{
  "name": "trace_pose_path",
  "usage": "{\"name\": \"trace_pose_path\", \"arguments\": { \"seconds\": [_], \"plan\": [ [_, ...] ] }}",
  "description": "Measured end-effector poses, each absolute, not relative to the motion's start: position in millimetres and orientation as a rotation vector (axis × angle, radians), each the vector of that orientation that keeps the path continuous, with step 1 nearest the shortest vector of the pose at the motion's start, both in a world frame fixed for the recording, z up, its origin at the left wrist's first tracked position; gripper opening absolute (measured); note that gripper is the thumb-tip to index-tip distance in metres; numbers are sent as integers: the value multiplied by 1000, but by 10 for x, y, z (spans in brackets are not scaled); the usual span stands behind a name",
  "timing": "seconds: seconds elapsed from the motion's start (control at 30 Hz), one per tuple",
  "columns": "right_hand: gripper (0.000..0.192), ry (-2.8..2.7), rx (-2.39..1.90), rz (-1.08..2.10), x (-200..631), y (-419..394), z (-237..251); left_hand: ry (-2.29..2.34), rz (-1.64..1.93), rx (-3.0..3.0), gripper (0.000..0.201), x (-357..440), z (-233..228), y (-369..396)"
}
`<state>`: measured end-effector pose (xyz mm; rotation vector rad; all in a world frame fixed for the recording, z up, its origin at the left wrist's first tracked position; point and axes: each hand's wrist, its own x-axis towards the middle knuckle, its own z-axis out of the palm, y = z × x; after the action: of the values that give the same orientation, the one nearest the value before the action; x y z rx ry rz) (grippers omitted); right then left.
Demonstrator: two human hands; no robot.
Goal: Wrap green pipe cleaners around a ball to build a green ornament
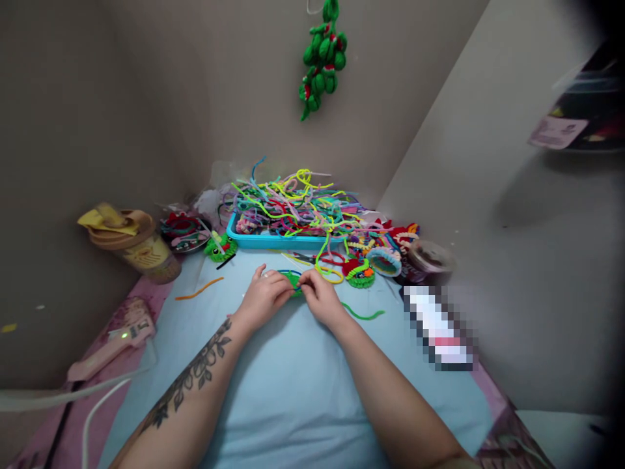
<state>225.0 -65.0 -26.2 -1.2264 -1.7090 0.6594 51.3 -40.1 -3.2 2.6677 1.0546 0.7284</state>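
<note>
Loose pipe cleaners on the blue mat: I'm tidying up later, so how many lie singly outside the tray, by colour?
Orange pipe cleaner: 1
Green pipe cleaner: 1
Total: 2
The tangled heap in the blue tray is too knotted to count. The left hand and right hand pinch a green piece.

Both forearms bare, reaching forward from bottom edge, converging at centre. Left forearm tattooed along its length. Left hand (263,296) palm down, fingers curled, tips pinched toward right. Right hand (319,296) palm down, knuckles up, thumb and forefinger pinched. Fingertips of both hands meet, nearly touching. Wrists low, straight.
</note>
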Motion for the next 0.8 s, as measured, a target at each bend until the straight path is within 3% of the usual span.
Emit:
{"name": "trace_pose_path", "arguments": {
  "seconds": [0.43,0.8],
  "plan": [
    [7,-1696,-1214,558,2318,-642,-197,998,983,2241,15,451,-36,-306],
    [15,-1750,-1138,513,2329,-678,-135,946,972,2116,13,473,7,-337]
  ]
}}
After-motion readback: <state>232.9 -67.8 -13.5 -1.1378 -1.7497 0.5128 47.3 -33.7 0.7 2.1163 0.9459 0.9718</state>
